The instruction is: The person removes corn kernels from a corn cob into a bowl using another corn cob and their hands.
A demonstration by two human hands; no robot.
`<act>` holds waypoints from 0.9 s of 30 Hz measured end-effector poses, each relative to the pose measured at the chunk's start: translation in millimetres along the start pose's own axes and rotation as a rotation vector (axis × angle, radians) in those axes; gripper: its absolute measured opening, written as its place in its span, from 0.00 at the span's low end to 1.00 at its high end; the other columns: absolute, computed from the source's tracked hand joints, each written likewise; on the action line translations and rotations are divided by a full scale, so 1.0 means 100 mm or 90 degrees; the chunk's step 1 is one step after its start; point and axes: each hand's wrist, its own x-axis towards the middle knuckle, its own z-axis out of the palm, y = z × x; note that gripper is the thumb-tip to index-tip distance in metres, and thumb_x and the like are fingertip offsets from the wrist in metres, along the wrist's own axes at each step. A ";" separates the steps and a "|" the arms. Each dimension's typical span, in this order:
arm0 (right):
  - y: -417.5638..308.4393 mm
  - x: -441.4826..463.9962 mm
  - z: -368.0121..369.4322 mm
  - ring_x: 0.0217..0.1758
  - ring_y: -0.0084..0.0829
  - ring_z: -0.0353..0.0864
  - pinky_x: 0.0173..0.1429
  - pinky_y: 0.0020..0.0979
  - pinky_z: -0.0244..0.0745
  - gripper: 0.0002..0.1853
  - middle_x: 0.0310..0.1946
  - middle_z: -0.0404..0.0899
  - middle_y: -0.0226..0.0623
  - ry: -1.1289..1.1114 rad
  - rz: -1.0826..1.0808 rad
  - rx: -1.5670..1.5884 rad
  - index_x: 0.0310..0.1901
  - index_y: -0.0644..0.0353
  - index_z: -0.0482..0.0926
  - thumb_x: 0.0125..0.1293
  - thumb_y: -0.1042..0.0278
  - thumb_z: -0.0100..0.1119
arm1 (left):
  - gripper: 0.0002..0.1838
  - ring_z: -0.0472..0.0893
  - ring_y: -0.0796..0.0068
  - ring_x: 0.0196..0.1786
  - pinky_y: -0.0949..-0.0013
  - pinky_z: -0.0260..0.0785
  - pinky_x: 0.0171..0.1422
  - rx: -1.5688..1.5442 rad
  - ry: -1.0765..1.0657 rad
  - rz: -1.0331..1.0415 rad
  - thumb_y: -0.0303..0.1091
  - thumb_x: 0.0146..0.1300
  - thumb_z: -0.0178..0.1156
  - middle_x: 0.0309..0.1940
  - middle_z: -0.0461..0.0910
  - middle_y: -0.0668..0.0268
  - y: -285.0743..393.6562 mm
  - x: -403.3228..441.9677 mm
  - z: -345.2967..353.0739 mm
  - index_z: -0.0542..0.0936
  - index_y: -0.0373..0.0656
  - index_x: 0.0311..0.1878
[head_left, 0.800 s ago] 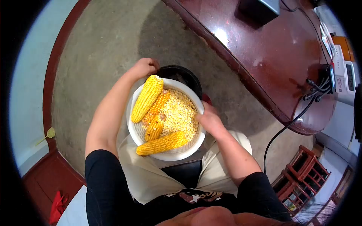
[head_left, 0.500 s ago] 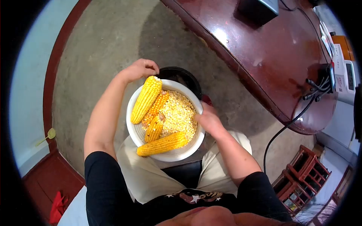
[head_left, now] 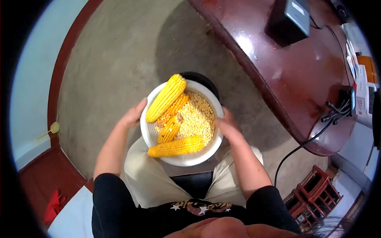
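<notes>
Your white plastic colander of corn sits above your parted knees, a hand at each side.

To your right spreads a glossy reddish-brown table with a rounded end. Your black T-shirt bears gold lettering, too warped to read, and white stars. The colander is round, with fine mesh and a smooth rim; a black container shows past its far edge. A dark box on the table has a white label, its print illegible. Your right hand grasps the rim, thumb inside; your left hand is against the opposite side, how firmly I cannot tell. At least four bumpy corn ears lie in the colander, with pale-yellow kernels heaped beside them.
</notes>
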 end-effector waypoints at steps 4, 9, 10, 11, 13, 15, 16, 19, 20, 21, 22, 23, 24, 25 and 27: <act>0.21 0.05 0.10 0.48 0.44 0.80 0.54 0.38 0.71 0.22 0.42 0.80 0.50 0.007 0.005 -0.004 0.50 0.64 0.75 0.49 0.74 0.53 | 0.25 0.79 0.74 0.36 0.69 0.72 0.39 -0.184 0.168 0.010 0.48 0.62 0.54 0.36 0.80 0.62 -0.21 -0.66 0.44 0.73 0.35 0.53; 0.71 0.29 0.23 0.61 0.46 0.69 0.63 0.40 0.63 0.32 0.59 0.65 0.56 -0.014 0.017 0.084 0.65 0.68 0.57 0.57 0.70 0.50 | 0.23 0.80 0.63 0.48 0.65 0.70 0.51 0.025 0.288 0.064 0.37 0.58 0.54 0.45 0.79 0.50 -0.13 -0.78 0.48 0.73 0.32 0.53; 0.49 0.14 0.19 0.63 0.47 0.66 0.64 0.41 0.62 0.33 0.61 0.63 0.56 -0.022 0.099 0.063 0.66 0.66 0.55 0.58 0.69 0.51 | 0.23 0.80 0.61 0.47 0.64 0.70 0.52 0.004 0.278 0.077 0.38 0.58 0.54 0.44 0.80 0.50 -0.16 -0.77 0.50 0.73 0.32 0.53; 0.56 0.19 0.23 0.63 0.47 0.66 0.64 0.41 0.62 0.33 0.61 0.63 0.56 -0.033 0.099 0.051 0.66 0.66 0.55 0.58 0.69 0.51 | 0.23 0.80 0.60 0.47 0.64 0.69 0.52 -0.023 0.282 0.103 0.38 0.58 0.55 0.43 0.80 0.50 -0.19 -0.75 0.50 0.73 0.33 0.53; 0.72 0.31 0.30 0.65 0.48 0.64 0.64 0.41 0.63 0.34 0.62 0.62 0.55 -0.003 0.097 0.031 0.67 0.65 0.54 0.58 0.69 0.51 | 0.23 0.79 0.59 0.47 0.63 0.69 0.52 0.010 0.318 0.114 0.38 0.57 0.55 0.43 0.80 0.50 -0.30 -0.66 0.52 0.73 0.33 0.53; 0.84 0.39 0.40 0.54 0.43 0.71 0.55 0.39 0.67 0.27 0.51 0.70 0.51 0.073 0.060 0.018 0.57 0.67 0.63 0.54 0.70 0.52 | 0.23 0.79 0.59 0.47 0.63 0.69 0.53 0.052 0.345 0.123 0.38 0.57 0.55 0.43 0.79 0.50 -0.31 -0.59 0.52 0.73 0.33 0.53; 0.89 0.41 0.44 0.43 0.38 0.78 0.47 0.36 0.71 0.21 0.40 0.78 0.46 0.150 0.024 -0.002 0.48 0.70 0.72 0.50 0.72 0.52 | 0.23 0.79 0.58 0.48 0.62 0.69 0.53 0.049 0.342 0.135 0.39 0.57 0.56 0.44 0.79 0.50 -0.29 -0.59 0.52 0.73 0.34 0.53; 0.82 0.38 0.43 0.43 0.40 0.78 0.48 0.36 0.71 0.23 0.42 0.77 0.49 0.130 0.057 0.007 0.49 0.70 0.71 0.50 0.71 0.52 | 0.23 0.79 0.57 0.49 0.62 0.69 0.53 -0.031 0.305 0.162 0.39 0.57 0.56 0.45 0.78 0.49 -0.45 -0.50 0.54 0.72 0.34 0.52; 0.69 0.32 0.43 0.46 0.42 0.78 0.49 0.37 0.71 0.24 0.43 0.76 0.52 0.162 0.042 -0.074 0.51 0.71 0.70 0.50 0.70 0.53 | 0.23 0.78 0.55 0.49 0.61 0.68 0.53 0.036 0.325 0.144 0.39 0.56 0.57 0.45 0.78 0.49 -0.34 -0.55 0.57 0.72 0.34 0.52; 0.70 0.33 0.41 0.46 0.42 0.78 0.49 0.37 0.71 0.24 0.43 0.76 0.52 0.161 0.042 -0.074 0.51 0.71 0.70 0.50 0.70 0.53 | 0.23 0.77 0.54 0.49 0.59 0.68 0.53 0.108 0.346 0.128 0.39 0.55 0.58 0.44 0.77 0.50 -0.23 -0.61 0.61 0.72 0.35 0.51; 0.70 0.35 0.39 0.48 0.44 0.77 0.50 0.37 0.71 0.25 0.44 0.76 0.53 0.130 0.049 -0.083 0.52 0.72 0.69 0.50 0.69 0.53 | 0.21 0.75 0.53 0.49 0.58 0.67 0.53 0.216 0.403 0.186 0.39 0.54 0.61 0.43 0.77 0.53 -0.20 -0.66 0.66 0.73 0.36 0.48; 0.67 0.36 0.38 0.49 0.46 0.77 0.51 0.38 0.71 0.26 0.45 0.76 0.54 0.099 0.052 -0.090 0.53 0.72 0.69 0.50 0.69 0.54 | 0.21 0.75 0.53 0.49 0.58 0.67 0.53 0.220 0.409 0.189 0.39 0.54 0.61 0.43 0.77 0.53 -0.17 -0.75 0.70 0.73 0.36 0.48; 0.51 0.29 0.35 0.49 0.46 0.77 0.51 0.38 0.71 0.26 0.45 0.76 0.54 0.103 0.042 -0.083 0.53 0.72 0.69 0.50 0.69 0.54 | 0.22 0.74 0.53 0.49 0.57 0.66 0.53 0.369 0.471 0.297 0.39 0.53 0.62 0.42 0.77 0.54 -0.13 -0.85 0.72 0.73 0.37 0.48; 0.26 0.15 0.29 0.51 0.47 0.76 0.53 0.39 0.70 0.26 0.45 0.76 0.54 0.095 0.043 -0.104 0.53 0.72 0.69 0.52 0.69 0.53 | 0.22 0.73 0.52 0.49 0.56 0.66 0.53 0.519 0.529 0.405 0.40 0.52 0.63 0.42 0.76 0.55 -0.09 -0.91 0.75 0.73 0.38 0.47; 0.12 0.01 0.26 0.53 0.48 0.75 0.54 0.39 0.69 0.25 0.46 0.76 0.55 0.091 0.042 -0.127 0.53 0.72 0.68 0.53 0.69 0.53 | 0.24 0.72 0.54 0.49 0.56 0.65 0.53 0.606 0.280 0.296 0.42 0.49 0.65 0.44 0.73 0.54 -0.03 -1.05 0.88 0.73 0.40 0.47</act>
